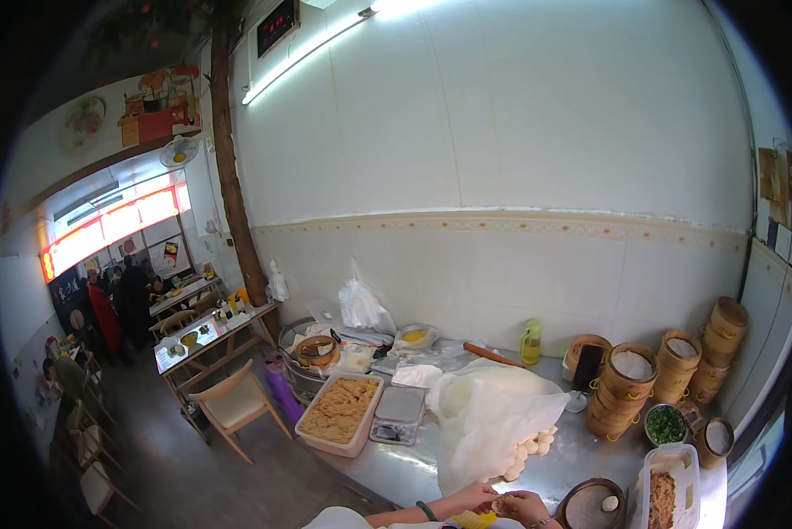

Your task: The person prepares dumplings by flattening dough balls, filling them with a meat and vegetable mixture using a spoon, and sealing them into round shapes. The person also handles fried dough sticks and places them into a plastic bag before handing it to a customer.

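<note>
My left hand [476, 498], with a green bangle at the wrist, and my right hand [527, 508] meet at the table's front edge. Between their fingers is a small dough wrapper with filling [501, 504], partly hidden by the fingers. Just beyond lie several dough pieces [520, 461], partly under a white cloth [495, 416]. To the right of my right hand, a round bamboo steamer [584, 514] holds one white bun [609, 504]. Further right is a clear plastic tub [689, 463] of brownish filling [662, 496] with a utensil in it.
A large tub of filling [339, 413] and a digital scale [399, 406] stand at left. Stacked bamboo steamers [617, 406], a bowl of chopped greens [665, 424] and a phone on a stand [587, 367] are at right. A rolling pin [491, 354] lies behind the cloth.
</note>
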Demonstrator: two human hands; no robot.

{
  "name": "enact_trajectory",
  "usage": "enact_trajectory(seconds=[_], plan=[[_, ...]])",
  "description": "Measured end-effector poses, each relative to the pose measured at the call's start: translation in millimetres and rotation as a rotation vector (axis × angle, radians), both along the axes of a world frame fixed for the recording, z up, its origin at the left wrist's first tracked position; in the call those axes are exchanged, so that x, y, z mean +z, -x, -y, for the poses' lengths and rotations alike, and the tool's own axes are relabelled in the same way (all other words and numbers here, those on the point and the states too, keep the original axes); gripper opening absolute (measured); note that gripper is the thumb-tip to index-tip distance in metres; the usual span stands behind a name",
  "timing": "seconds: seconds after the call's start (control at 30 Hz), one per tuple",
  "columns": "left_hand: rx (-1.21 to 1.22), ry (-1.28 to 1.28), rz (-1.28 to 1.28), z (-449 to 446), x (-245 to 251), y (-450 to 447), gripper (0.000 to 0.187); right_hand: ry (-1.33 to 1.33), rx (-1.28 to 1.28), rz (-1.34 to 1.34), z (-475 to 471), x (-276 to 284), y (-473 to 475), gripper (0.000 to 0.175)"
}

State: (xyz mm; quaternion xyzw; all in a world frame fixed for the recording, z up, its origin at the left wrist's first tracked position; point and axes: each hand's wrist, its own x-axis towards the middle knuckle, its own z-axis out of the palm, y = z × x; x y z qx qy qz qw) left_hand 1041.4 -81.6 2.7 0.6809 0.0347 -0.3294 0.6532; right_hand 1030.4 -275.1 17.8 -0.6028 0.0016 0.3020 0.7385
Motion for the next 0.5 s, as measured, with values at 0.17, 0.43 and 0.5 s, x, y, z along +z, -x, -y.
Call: enact_trajectory(seconds=[0.17,0.43,0.5], plan=[[0.009,-0.022,0.031,-4.5,-13.4,7.0,0.020,-0.060,-0.011,-0.035,-1.3,0.3,14.2,0.017],[0.075,0.371,-0.158,20.4,-80.7,-6.6,0.025,-0.210,-0.242,-0.163,25.5,-41.9,11.2,0.028],[0.176,0.635,-0.385,48.2,-75.6,-2.2,0.042,-0.133,-0.303,-0.064,33.2,-30.6,18.9,0.027]])
